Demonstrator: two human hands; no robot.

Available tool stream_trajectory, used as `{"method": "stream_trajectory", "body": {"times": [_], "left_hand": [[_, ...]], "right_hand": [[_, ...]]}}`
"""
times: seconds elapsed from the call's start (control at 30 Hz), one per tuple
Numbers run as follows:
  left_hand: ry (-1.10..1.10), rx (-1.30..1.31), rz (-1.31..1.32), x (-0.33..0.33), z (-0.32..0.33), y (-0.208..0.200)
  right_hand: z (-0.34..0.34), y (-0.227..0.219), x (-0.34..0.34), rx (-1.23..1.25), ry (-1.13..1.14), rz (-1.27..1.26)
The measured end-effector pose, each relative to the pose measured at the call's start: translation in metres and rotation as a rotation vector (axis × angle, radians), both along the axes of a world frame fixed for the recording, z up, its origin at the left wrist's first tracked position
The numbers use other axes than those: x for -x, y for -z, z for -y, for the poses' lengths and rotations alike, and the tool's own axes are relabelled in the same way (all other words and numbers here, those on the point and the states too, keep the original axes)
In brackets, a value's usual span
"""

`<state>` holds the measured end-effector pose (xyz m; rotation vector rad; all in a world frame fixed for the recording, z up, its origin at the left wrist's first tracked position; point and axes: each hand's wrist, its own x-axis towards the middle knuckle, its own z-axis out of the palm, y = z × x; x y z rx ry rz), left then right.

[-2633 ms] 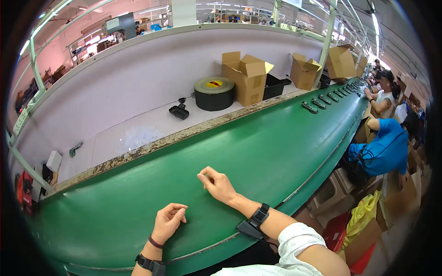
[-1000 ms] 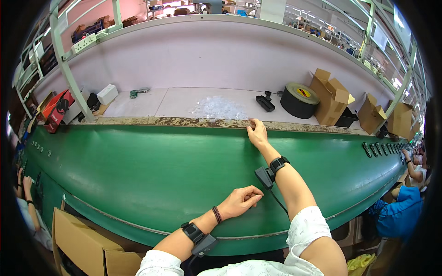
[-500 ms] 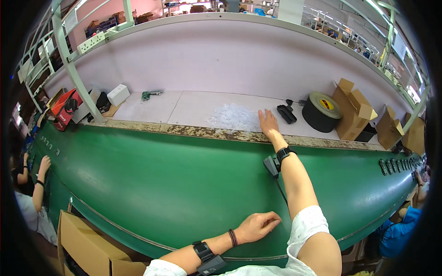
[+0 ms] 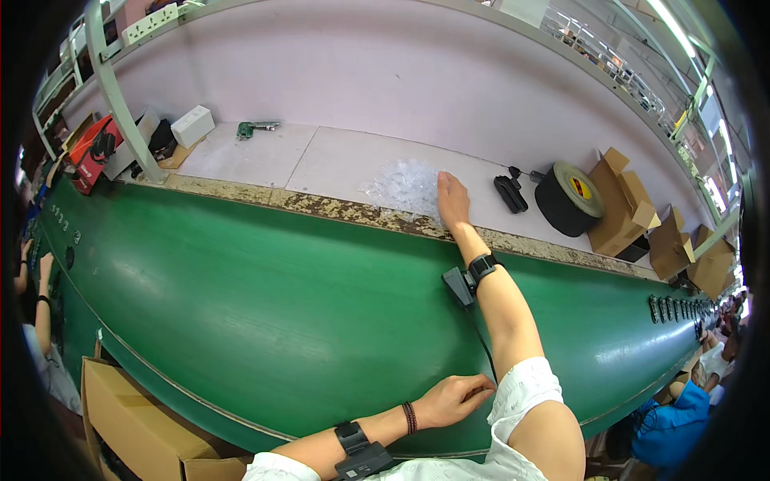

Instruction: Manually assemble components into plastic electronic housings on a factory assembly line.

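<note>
A heap of small clear plastic pieces (image 4: pixel 405 186) lies on the pale shelf behind the green belt. My right hand (image 4: pixel 454 198) rests against the right side of this heap, reaching over the worn shelf edge. Its fingers are stretched out close together, and I see nothing held in them. Lower down, over the near part of the green belt (image 4: pixel 265 321), my left hand (image 4: pixel 453 402) has its fingers drawn together beside my right upper arm. Whatever may be between those fingertips is hidden.
Right of the heap are a black device (image 4: pixel 510 194), a big black tape roll (image 4: pixel 568 200) and open cardboard boxes (image 4: pixel 622 204). A green tool-shaped part (image 4: pixel 255 129) and a white box (image 4: pixel 192 127) lie left. Dark parts (image 4: pixel 674 309) line the belt's right end. Other people work at both sides.
My right hand has turned and its spread fingers have come together against the heap, which looks more bunched. My left hand has barely moved. The whole view has tilted.
</note>
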<state>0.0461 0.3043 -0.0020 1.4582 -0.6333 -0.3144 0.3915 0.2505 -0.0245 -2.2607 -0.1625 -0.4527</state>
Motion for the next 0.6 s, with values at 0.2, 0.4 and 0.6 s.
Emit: {"method": "stream_trajectory", "body": {"times": [0.2,0.4,0.6], "left_hand": [[0.024,0.001,0.006,0.003,0.001,0.002],[0.07,0.022,-0.145,0.003,0.013,0.01],[0.156,-0.029,-0.319,-0.01,-0.015,-0.003]], "right_hand": [[0.002,-0.007,0.013,0.076,0.099,0.114],[0.04,-0.029,0.058,0.097,0.05,0.073],[0.052,-0.059,0.195,-0.063,-0.714,-0.271]]}}
